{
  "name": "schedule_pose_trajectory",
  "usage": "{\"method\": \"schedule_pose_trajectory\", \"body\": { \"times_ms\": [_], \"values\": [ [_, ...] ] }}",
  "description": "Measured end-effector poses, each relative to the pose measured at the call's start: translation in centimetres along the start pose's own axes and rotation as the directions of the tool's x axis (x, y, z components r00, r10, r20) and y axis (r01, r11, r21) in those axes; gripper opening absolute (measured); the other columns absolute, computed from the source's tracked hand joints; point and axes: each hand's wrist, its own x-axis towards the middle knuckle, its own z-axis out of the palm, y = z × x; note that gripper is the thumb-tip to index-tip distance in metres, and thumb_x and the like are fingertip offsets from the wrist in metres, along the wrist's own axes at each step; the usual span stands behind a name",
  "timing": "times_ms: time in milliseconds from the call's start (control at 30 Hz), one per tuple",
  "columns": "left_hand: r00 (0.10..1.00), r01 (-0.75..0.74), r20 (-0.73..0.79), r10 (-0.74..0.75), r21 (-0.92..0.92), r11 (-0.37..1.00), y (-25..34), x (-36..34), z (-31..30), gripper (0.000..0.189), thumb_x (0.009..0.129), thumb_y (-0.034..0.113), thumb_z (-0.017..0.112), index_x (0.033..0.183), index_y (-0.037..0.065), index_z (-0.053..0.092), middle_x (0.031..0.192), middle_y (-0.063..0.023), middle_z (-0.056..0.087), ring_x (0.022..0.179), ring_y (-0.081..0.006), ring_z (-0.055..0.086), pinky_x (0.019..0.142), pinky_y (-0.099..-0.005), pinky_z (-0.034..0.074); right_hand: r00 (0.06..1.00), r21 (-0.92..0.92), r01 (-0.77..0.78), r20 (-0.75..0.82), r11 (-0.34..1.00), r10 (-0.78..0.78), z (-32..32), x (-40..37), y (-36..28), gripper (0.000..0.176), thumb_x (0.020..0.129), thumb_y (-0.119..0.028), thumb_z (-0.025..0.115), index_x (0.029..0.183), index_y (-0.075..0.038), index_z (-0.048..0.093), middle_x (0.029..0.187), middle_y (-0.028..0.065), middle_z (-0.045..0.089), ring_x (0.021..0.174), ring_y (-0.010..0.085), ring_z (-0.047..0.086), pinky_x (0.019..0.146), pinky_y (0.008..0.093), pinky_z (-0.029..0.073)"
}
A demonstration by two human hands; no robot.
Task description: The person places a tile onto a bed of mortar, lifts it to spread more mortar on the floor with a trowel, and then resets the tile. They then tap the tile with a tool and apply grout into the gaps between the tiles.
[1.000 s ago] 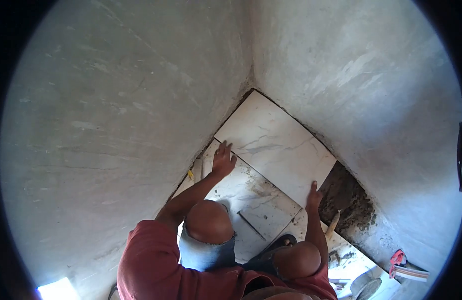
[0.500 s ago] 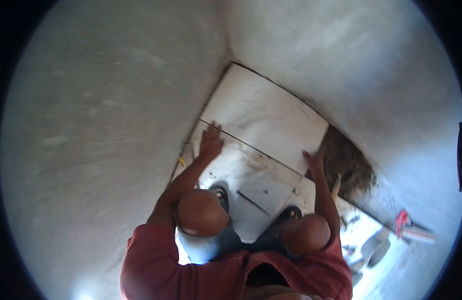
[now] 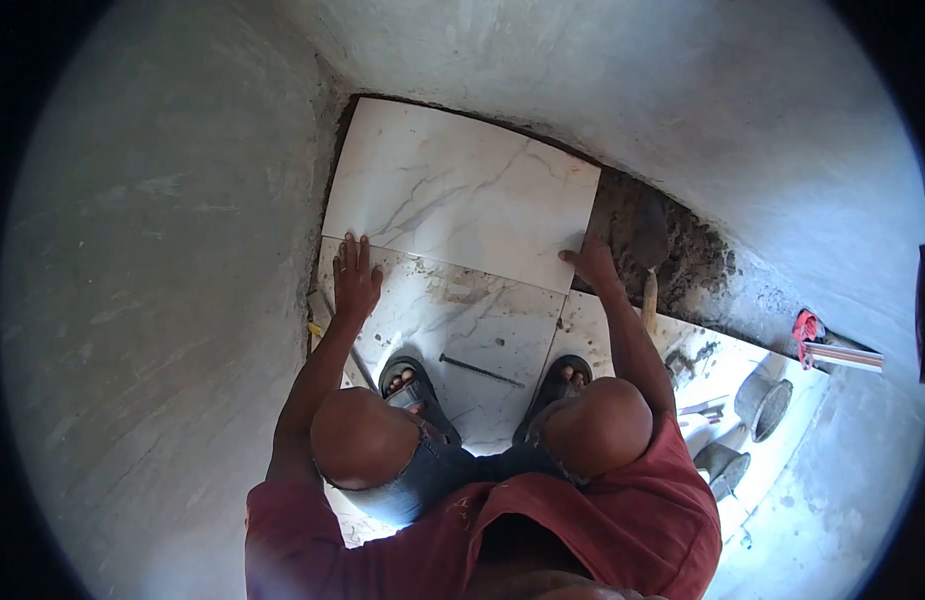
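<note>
Here, two hands (image 3: 357, 289) (image 3: 595, 268) touch one corner tile (image 3: 463, 190), one trowel (image 3: 651, 236) nearby.

A room under construction, shown by bare plastered walls (image 3: 183, 230), marbled floor tiles (image 3: 463, 190) meeting exposed wet-looking mortar (image 3: 698, 250), and a trowel (image 3: 650, 235) lying there.

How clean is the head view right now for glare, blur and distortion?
Head view: black vignette rims the round image; walls bow outward; glare whitens the floor by the buckets; the corner tile and its grey veins read fairly sharp; the trowel sits dim against dark mortar.
</note>
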Motion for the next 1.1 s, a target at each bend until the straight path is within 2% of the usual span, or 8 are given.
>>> {"method": "schedule_pose_trajectory", "body": {
  "times_ms": [100,333,433,633,767,900,1067,1100],
  "values": [
    [0.999,0.021,0.027,-0.021,-0.011,1.0,0.4,0.1,0.1,0.064,0.085,0.028,0.05,0.138,0.002,0.024,0.142,-0.026,0.02,0.127,-0.0404,0.029,0.102,-0.0501,0.027,0.98,0.069,-0.154,0.134,0.986,0.144,0.0,1.5,1.1,0.054,0.066,-0.024,0.075,0.102,0.006,0.048,0.093,0.0256,0.06,0.087,0.0344,0.061,0.073,0.0408,0.048],
    [0.999,0.03,0.019,-0.029,-0.017,0.999,0.4,0.0,0.7,0.063,0.086,0.029,0.049,0.137,0.002,0.025,0.141,-0.0271,0.02,0.129,-0.0405,0.025,0.103,-0.0501,0.025,0.999,0.052,-0.031,0.035,0.998,0.03,-0.4,1.3,0.3,0.056,0.066,-0.022,0.075,0.105,0.007,0.046,0.095,0.026,0.058,0.091,0.0382,0.058,0.078,0.0425,0.046],
    [0.999,0.011,0.038,-0.011,-0.005,1.0,0.4,-0.2,0.5,0.062,0.087,0.029,0.049,0.137,0.002,0.025,0.141,-0.0272,0.021,0.129,-0.0401,0.026,0.102,-0.0502,0.026,0.989,-0.033,0.141,-0.048,0.989,-0.143,-0.4,1.1,0.0,0.064,0.069,-0.033,0.072,0.105,0.009,0.042,0.092,0.0288,0.058,0.083,0.0445,0.058,0.072,0.0463,0.048],
    [0.998,-0.058,0.011,0.058,0.074,0.996,0.0,0.2,-0.1,0.058,0.081,0.023,0.056,0.131,0.0,0.036,0.135,-0.0281,0.029,0.124,-0.0417,0.032,0.101,-0.05,0.028,0.961,-0.44,0.042,0.263,0.897,0.084,-3.3,1.5,-7.3,0.048,0.076,-0.03,0.065,0.109,0.001,0.049,0.095,0.0245,0.059,0.089,0.0387,0.058,0.08,0.044,0.047],
    [0.997,-0.072,-0.031,0.072,0.004,0.997,-0.4,0.3,0.1,0.055,0.081,0.021,0.057,0.129,0.0,0.039,0.134,-0.0293,0.03,0.123,-0.0418,0.034,0.1,-0.0506,0.028,0.671,-0.235,0.731,0.077,0.641,-0.738,-4.1,1.7,-17.9,0.053,0.082,-0.032,0.059,0.122,-0.002,0.045,0.126,0.0176,0.047,0.12,0.0302,0.042,0.101,0.0447,0.033],
    [0.998,-0.033,-0.052,0.031,-0.034,0.999,-0.2,0.3,1.0,0.056,0.083,0.027,0.056,0.129,0.0,0.038,0.136,-0.0288,0.026,0.127,-0.0414,0.026,0.104,-0.0518,0.022,0.326,-0.17,0.936,0.086,0.309,-0.941,-4.3,4.2,-28.1,0.063,0.083,-0.045,0.051,0.131,-0.006,0.038,0.141,0.0103,0.03,0.133,0.0231,0.024,0.109,0.0434,0.018],
    [0.999,0.03,-0.039,-0.032,-0.057,0.998,-0.2,0.7,1.9,0.059,0.084,0.037,0.052,0.128,0.0,0.038,0.135,-0.0279,0.026,0.13,-0.0414,0.019,0.105,-0.0562,0.012,0.297,-0.124,0.938,-0.194,0.324,-0.935,-0.6,7.9,-34.4,0.065,0.086,-0.048,0.044,0.135,-0.007,0.032,0.144,0.0089,0.025,0.134,0.0235,0.02,0.109,0.0487,0.012],
    [0.998,0.023,-0.062,-0.029,-0.093,0.995,-0.4,0.6,2.2,0.059,0.084,0.038,0.052,0.127,0.001,0.038,0.134,-0.0276,0.026,0.13,-0.0416,0.018,0.105,-0.0581,0.011,0.416,-0.145,0.882,-0.206,0.448,-0.886,1.2,8.6,-33.9,0.066,0.086,-0.047,0.044,0.136,-0.007,0.03,0.144,0.0089,0.024,0.134,0.0237,0.019,0.108,0.0506,0.012]
  ]
}}
